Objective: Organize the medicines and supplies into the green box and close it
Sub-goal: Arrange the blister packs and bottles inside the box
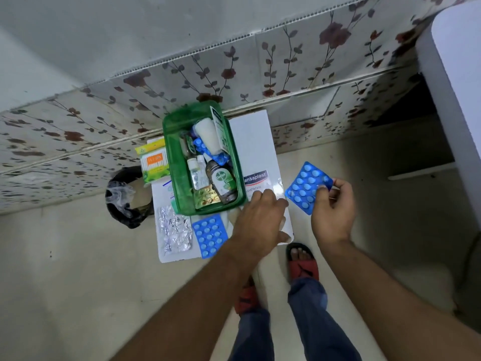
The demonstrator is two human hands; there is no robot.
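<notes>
The open green box [173, 175] stands on a small white table [256, 138] and holds a Dettol bottle [221, 181], small bottles, a white roll, blue strips and a gold strip. My right hand [334, 209] pinches a blue pill strip [306, 187] in the air to the right of the table. My left hand [260, 222] rests palm down on the table's front right, over a Hansaplast pack [256, 178]; what its fingers touch is hidden. Another blue strip [209, 235] and a silver strip [175, 233] lie in front of the box.
A cotton-bud pack [153, 162] sits left of the box. A black bin with a plastic liner [125, 196] stands on the floor left of the table. A flowered tile wall runs behind. A white cabinet [453, 74] stands at right. My sandalled feet are below the table.
</notes>
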